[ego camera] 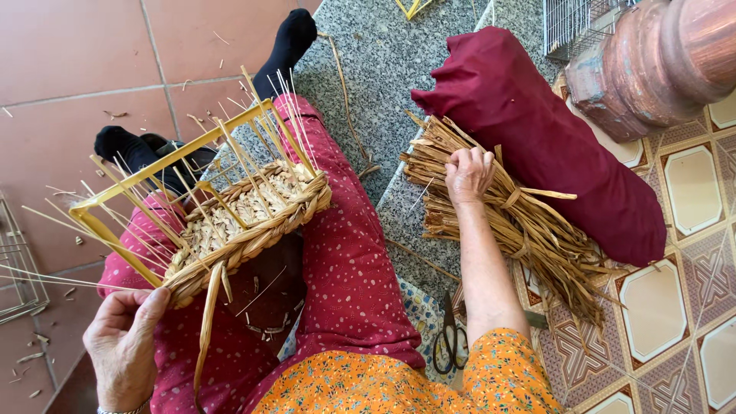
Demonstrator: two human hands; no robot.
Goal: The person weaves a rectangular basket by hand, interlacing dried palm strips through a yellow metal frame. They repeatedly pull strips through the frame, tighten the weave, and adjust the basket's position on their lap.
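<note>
A half-woven straw basket [253, 218] on a yellow wire frame [123, 195] rests on my lap, with thin pale sticks poking up from it. My left hand [123, 341] grips the basket's near corner and a loose straw strand that hangs from it. My right hand [469, 172] reaches out to the right and pinches into a tied bundle of dried straw leaves [521, 230] that lies on the floor edge.
A dark red cushion [552, 142] lies behind the bundle. Black scissors [450, 337] sit by my right elbow. A copper-coloured pot [652, 61] and a wire cage [571, 23] stand at the top right. More wire frames [15, 268] lie at the left.
</note>
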